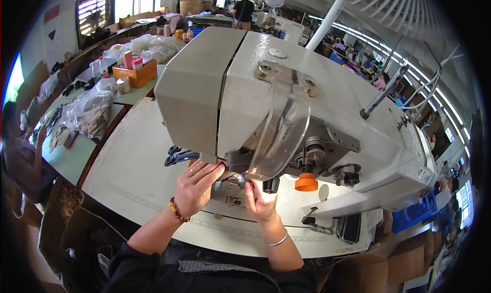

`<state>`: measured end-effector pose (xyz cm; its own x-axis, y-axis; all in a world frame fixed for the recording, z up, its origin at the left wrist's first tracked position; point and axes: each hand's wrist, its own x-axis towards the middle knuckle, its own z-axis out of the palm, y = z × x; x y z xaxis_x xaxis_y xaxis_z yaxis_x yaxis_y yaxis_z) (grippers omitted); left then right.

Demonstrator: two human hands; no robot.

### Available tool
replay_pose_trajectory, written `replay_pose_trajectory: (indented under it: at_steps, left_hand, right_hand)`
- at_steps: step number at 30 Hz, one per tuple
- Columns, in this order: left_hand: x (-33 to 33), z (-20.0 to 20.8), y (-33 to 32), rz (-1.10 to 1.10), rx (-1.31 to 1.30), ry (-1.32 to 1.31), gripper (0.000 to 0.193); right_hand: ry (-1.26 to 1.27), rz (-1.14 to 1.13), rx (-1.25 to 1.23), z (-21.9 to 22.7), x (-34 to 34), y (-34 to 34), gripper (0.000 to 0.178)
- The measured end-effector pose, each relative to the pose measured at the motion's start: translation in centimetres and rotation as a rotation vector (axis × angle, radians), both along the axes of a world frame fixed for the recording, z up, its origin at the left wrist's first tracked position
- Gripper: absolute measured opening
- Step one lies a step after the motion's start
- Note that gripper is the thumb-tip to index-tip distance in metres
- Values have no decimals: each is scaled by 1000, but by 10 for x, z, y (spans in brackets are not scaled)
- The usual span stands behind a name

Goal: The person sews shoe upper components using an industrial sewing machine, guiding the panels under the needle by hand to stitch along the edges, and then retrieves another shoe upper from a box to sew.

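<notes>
Off-white and broad, the sewing machine (327,103) fills the middle of the view, standing on a pale work table (138,149) with its head end to the left and directly above the person's hands. To the left, beyond the table's edge, is a green-topped bench (79,157). A clear curved plastic guard (279,134) hangs from the front of the machine's head, while a heap of clear plastic bags (92,111) lies on the bench. Under the head, the left hand (197,190) is partly curled, its thumb and forefinger reaching up near the lower end of the guard; whether they grip anything cannot be told. The right hand (262,203) is just to its right, thumb and forefinger raised close together, their tips partly hidden, so its hold cannot be told either. An orange box (139,75) with containers in it sits behind the bags. A black-handled tool (181,159) shows beyond the left hand, and an orange knob (306,182) juts beneath the machine to the right. A beaded bracelet (176,212) circles the left wrist, a thin silvery bangle (277,239) the right.
</notes>
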<state>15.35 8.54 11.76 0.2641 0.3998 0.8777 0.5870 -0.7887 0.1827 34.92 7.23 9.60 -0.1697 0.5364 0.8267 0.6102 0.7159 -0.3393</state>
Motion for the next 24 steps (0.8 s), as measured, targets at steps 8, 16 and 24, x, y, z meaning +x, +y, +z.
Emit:
replay_pose_trajectory:
  at_steps: [8,16,24]
  left_hand:
    - [1,1,-5,12,-41,3,32]
    - [4,0,-11,67,-53,69,35]
    - [10,2,-24,141,-69,129,35]
  right_hand:
    - [-7,22,-16,4,-2,-2,19]
    - [-26,12,-37,3,-2,-1,20]
    - [-2,37,-26,-2,0,2,17]
